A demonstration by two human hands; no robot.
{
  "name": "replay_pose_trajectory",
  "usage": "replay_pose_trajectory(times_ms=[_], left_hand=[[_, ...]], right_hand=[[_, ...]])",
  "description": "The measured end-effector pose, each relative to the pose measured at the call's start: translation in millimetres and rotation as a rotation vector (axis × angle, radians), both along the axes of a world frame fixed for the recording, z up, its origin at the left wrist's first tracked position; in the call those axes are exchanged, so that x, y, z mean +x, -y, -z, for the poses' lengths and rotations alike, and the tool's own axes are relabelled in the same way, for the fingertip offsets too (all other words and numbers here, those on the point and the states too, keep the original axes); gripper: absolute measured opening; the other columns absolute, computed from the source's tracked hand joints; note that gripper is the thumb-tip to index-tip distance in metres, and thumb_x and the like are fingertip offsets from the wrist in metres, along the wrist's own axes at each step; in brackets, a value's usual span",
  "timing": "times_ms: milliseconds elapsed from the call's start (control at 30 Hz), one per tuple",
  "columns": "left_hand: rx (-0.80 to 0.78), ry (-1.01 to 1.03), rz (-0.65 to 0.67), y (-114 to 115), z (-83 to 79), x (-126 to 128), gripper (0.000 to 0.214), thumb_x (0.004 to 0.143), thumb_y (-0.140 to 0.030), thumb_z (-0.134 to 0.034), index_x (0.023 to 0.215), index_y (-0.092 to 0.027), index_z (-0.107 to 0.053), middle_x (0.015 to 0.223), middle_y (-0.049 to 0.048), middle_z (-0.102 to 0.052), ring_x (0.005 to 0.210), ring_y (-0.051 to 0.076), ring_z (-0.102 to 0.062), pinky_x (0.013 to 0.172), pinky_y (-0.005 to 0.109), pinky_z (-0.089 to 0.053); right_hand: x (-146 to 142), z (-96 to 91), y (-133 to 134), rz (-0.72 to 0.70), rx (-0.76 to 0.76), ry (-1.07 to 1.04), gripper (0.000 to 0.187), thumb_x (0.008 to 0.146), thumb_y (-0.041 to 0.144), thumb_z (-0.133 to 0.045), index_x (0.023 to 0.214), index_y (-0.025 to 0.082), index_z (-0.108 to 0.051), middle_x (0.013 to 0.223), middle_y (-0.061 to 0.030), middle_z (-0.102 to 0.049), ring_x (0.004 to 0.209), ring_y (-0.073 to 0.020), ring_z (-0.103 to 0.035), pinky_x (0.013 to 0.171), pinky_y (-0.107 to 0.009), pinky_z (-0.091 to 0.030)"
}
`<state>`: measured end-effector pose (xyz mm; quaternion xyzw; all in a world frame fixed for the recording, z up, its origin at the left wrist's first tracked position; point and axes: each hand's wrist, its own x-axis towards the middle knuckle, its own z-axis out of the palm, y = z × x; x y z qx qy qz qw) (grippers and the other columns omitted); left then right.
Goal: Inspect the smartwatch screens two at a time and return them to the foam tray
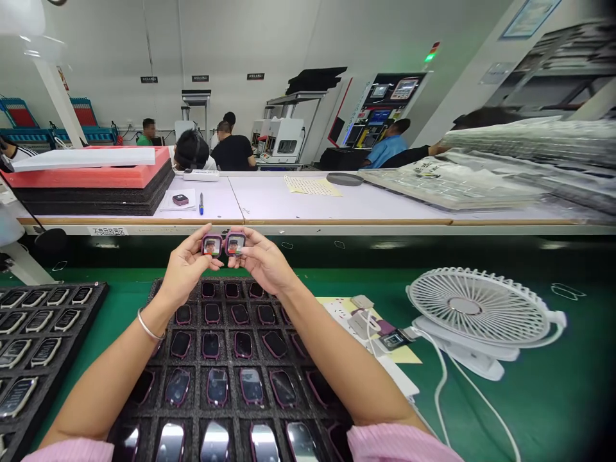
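My left hand (185,266) pinches a small pink-framed watch body (212,246) with a lit screen. My right hand (260,260) pinches a second one (235,243) right beside it. Both are held up side by side above a black foam tray (158,295) whose pockets hold several more pink watch bodies (217,385) with dark screens. A silver bangle (149,327) sits on my left wrist. Pink sleeves show at the bottom edge.
A second black tray (77,321) with several grey units lies at the left. A white desk fan (474,311) with a cable stands on the green mat at the right, near a charging dock (385,333). A raised shelf (356,205) carries foam sheets, a pen and trays. People sit beyond.
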<state>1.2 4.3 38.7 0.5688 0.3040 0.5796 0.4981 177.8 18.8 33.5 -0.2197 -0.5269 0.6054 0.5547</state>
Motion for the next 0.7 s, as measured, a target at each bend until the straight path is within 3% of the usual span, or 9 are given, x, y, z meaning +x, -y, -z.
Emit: replay_pose_trajectory(times_ms=[267, 700], left_hand=[[0.168, -0.017, -0.048, -0.8, -33.8, 6.8, 0.065, 0.071, -0.013, -0.068, 0.134, -0.021, -0.057, 0.106, 0.0064, -0.068, 0.069, 0.010, -0.067, 0.068, 0.025, -0.057], [0.188, -0.001, -0.052, 0.6, -37.2, 5.0, 0.065, 0.068, -0.015, -0.073, 0.131, -0.022, -0.058, 0.099, 0.0035, -0.067, 0.068, 0.011, -0.065, 0.070, 0.026, -0.056]], right_hand=[[3.4, -36.9, 0.6, 0.028, 0.186, 0.072, 0.051, 0.070, 0.016, -0.068, 0.119, 0.024, -0.058, 0.090, 0.0011, -0.065, 0.069, -0.0141, -0.065, 0.068, -0.030, -0.053], [1.0, -42.3, 3.8, 0.033, 0.236, 0.084, 0.049, 0.071, 0.018, -0.071, 0.118, 0.024, -0.058, 0.090, 0.0003, -0.065, 0.070, -0.0143, -0.066, 0.067, -0.029, -0.053]])
